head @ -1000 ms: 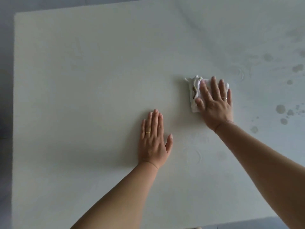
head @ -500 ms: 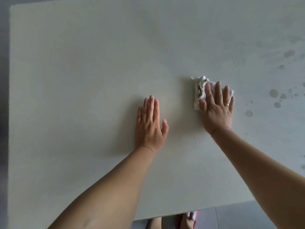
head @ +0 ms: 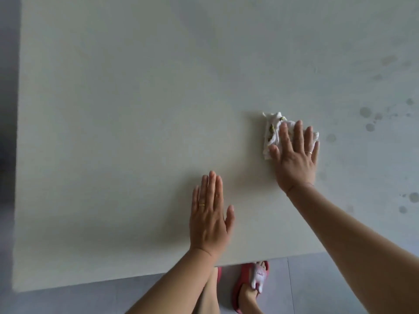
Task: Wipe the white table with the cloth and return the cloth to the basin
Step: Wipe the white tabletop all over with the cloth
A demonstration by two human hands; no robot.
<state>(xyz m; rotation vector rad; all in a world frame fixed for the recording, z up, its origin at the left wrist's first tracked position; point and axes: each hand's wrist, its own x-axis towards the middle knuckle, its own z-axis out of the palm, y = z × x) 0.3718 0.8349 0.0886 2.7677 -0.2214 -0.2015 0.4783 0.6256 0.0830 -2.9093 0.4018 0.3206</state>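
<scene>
Right hand (head: 294,159) flat on cloth (head: 271,130) (fingers straight)

Grey tiled floor (head: 306,291), red slipper (head: 246,271) with a white and pink strap

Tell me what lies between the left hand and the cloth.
Nothing: in the head view, only bare white table separates the left hand from the cloth, which the right hand presses down on.
</scene>
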